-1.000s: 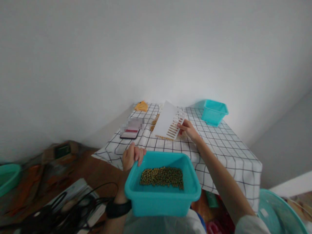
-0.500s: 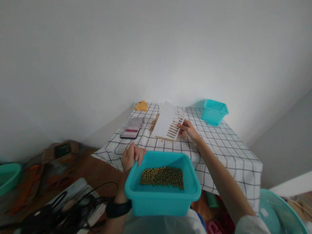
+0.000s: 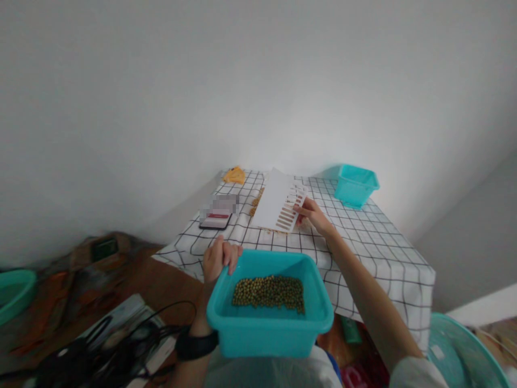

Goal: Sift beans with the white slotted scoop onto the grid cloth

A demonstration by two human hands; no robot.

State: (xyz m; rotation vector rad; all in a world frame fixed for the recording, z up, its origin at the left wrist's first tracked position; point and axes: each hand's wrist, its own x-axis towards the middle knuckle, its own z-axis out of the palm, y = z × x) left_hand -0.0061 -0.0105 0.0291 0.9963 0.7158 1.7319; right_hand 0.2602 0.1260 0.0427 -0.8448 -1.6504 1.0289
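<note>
My left hand (image 3: pixel 220 257) grips the far left corner of a turquoise plastic basin (image 3: pixel 269 337), its fingers curled over the rim. Small greenish-brown beans (image 3: pixel 270 291) lie spread on the basin's floor. Out over the table, my right hand (image 3: pixel 313 214) pinches the slotted right edge of a white plastic board (image 3: pixel 272 199), which is tilted above the cloth. Tan beans or grains (image 3: pixel 255 203) show along the board's left side, and a few peek out under its lower edge. What lies beneath the board is hidden.
A white checked cloth (image 3: pixel 375 250) covers the table. On it are a phone (image 3: pixel 217 220) at the left, a yellow cloth or bag (image 3: pixel 234 175) at the back, and another turquoise basket (image 3: pixel 356 186) at the back right. Tangled cables (image 3: pixel 133 345) lie on the floor at left.
The white board has tipped down slightly, so fewer grains show below its lower edge. My left hand and the basin have not moved.
</note>
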